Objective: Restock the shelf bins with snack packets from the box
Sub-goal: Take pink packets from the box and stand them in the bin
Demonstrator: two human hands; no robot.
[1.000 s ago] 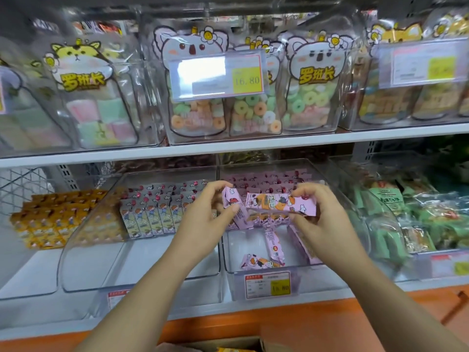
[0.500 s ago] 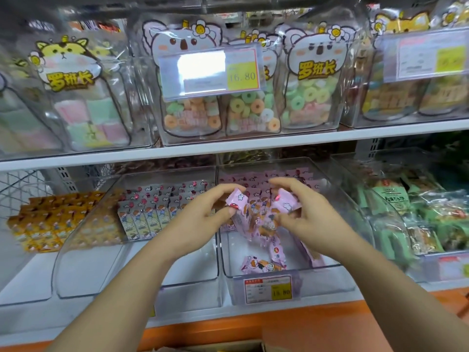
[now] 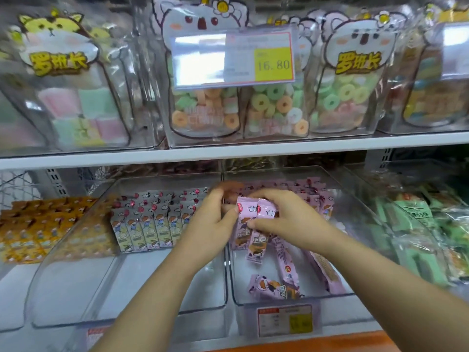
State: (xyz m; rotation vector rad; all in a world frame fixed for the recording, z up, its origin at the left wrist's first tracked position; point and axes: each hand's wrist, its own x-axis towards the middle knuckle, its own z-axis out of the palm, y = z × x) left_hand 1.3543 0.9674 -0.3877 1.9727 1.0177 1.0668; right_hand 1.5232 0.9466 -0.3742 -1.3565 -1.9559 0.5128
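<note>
Both hands meet over the clear bin [image 3: 229,283] on the lower shelf, the one that takes the pink stock. The left hand [image 3: 213,224] and the right hand [image 3: 289,224] are each clamped on the same small bundle, the held packets [image 3: 256,242]. At least 2 of them are pinched upright, side by side, with thumbs across the printed faces and fingers curled over the tops. Motion blur smears the left fingertips, so there may be more packets behind those 2. Gripping from both sides looks like a way to square the bundle and keep the faces forward, so it can go down as one block that matches the standing row [image 3: 313,199] at the back of the bin. The bundle hangs just in front of that row and above the bin floor, where the loose packets [image 3: 275,288] lie flat and askew near the front wall. These probably want standing up too. The bin's sloped, open front lets both forearms reach in low, and its price tag [image 3: 286,320] faces the aisle. To the left, the neighbouring bin [image 3: 127,318] holds grey packets [image 3: 152,224] in the same upright, face-out order, which suggests the pattern being copied. The box is out of view.
</note>
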